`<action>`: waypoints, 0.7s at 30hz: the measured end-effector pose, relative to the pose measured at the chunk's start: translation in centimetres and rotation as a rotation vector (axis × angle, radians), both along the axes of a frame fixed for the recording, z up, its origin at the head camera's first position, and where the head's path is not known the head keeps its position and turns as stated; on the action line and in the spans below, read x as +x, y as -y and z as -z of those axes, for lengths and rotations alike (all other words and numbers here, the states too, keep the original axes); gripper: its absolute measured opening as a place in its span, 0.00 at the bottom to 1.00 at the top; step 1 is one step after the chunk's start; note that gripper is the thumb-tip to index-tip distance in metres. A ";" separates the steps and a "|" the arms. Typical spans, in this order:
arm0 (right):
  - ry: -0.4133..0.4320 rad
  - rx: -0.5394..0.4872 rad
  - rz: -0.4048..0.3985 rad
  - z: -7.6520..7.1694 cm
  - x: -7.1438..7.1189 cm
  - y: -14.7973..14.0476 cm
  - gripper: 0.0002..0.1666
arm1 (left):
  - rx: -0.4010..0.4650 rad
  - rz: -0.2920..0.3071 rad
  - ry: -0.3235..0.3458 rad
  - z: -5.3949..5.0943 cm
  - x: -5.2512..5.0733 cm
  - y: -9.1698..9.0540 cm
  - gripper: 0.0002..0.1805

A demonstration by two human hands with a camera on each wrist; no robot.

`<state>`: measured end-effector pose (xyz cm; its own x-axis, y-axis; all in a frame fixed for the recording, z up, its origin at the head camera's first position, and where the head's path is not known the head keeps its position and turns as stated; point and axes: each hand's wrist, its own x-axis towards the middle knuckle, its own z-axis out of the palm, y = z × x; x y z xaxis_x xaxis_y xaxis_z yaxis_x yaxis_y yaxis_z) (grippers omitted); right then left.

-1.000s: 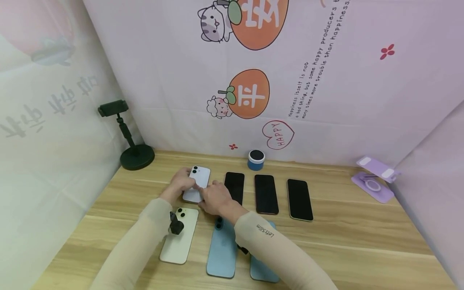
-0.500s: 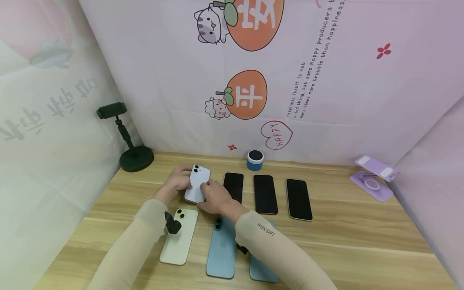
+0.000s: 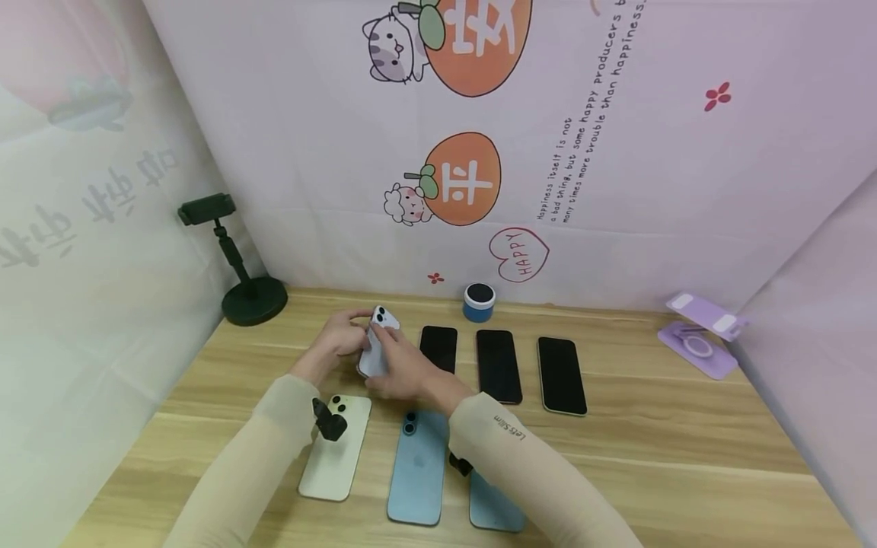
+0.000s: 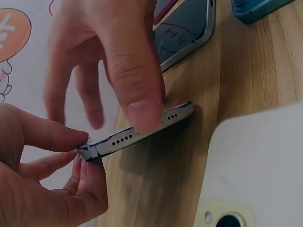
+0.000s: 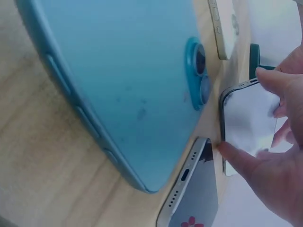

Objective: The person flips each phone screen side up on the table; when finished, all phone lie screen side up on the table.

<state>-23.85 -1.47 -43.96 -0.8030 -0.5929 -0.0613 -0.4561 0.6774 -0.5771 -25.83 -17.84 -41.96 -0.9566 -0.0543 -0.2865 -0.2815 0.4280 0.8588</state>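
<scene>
Holding a white phone (image 3: 373,358) tilted near the far side of the table (image 3: 658,441), pinched at its raised left edge between thumb and fingers of the left hand (image 3: 345,338). Probably gripped there to leave the back free for the right hand (image 3: 404,371). Reaching over that back with right fingers fairly straight, thumb before the bottom edge (touching or merely close, impossible to tell). Flanked by dark phones (image 3: 499,367), spaced apart presumably for easy reach.
</scene>
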 end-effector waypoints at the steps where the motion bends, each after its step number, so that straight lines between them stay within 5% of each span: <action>1: 0.004 -0.021 -0.003 -0.1 -0.1 -0.1 0.59 | -0.001 0.006 -0.012 -0.1 0.0 -0.1 0.43; 8: 0.032 -0.071 -0.003 -0.6 -0.3 0.0 0.65 | 0.002 -0.002 -0.032 -0.2 0.1 -1.0 0.42; 13: 0.111 -0.195 -0.012 -0.8 -0.7 -0.1 0.67 | 0.035 -0.020 -0.018 -0.4 0.1 -1.4 0.41; 16: 0.203 -0.294 0.025 -1.0 -0.9 -0.4 0.68 | 0.032 -0.019 -0.013 -0.6 0.1 -1.6 0.41; 21: 0.513 -0.549 0.186 -1.9 -0.9 -0.8 0.58 | 0.026 -0.011 -0.015 -0.9 0.3 -2.0 0.38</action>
